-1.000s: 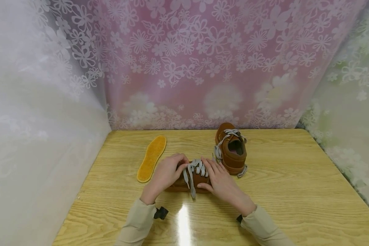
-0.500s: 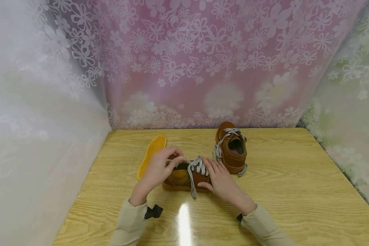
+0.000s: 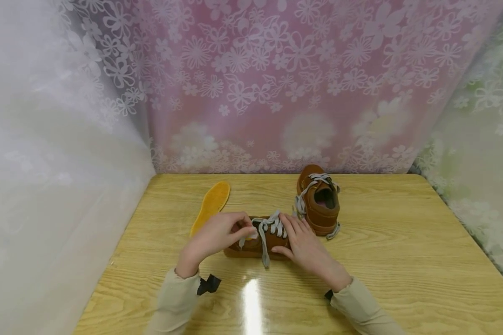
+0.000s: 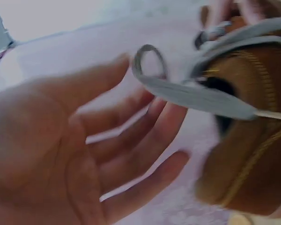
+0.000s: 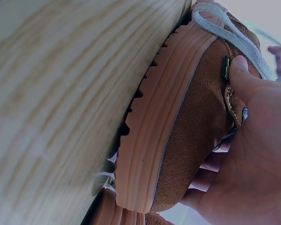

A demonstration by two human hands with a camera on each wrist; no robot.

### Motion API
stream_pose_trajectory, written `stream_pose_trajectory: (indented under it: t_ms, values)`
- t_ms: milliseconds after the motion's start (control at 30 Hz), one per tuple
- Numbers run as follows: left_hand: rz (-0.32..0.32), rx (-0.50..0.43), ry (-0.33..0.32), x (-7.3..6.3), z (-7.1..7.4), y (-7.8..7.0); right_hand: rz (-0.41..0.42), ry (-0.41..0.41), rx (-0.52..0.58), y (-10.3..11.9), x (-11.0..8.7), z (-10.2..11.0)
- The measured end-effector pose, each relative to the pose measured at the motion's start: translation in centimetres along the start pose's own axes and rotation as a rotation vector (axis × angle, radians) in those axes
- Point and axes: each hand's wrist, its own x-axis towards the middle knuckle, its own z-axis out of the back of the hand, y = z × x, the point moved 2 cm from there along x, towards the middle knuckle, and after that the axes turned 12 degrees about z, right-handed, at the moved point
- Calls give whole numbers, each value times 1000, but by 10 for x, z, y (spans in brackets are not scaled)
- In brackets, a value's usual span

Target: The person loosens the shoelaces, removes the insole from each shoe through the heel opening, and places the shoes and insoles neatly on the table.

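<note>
A brown shoe (image 3: pixel 255 250) with yellow stitching is set upright on the wooden table (image 3: pixel 402 260), toe to the right, its forepart gripped by the right hand (image 3: pixel 305 244). Of its flat grey lace (image 4: pixel 192 97), 1 end is draped down the near side; 1 pale-tipped end is looped at the left hand (image 3: pixel 218 232).

No readable text or labels anywhere

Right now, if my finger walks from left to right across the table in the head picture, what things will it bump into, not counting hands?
Yellow insole → near brown shoe → far brown shoe.
</note>
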Motion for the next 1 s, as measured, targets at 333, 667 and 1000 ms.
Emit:
stream_pose_trajectory:
  t_ms: [333, 667, 1000]
  values:
    - [16, 143, -213, 25, -35, 5, 3, 11, 10, -1, -1, 0]
    - [-2, 128, -289, 29, -40, 4, 6, -9, -7, 0, 0, 0]
    - [-97, -12, -518, 23, -20, 2, -6, -6, 14, -1, 0, 0]
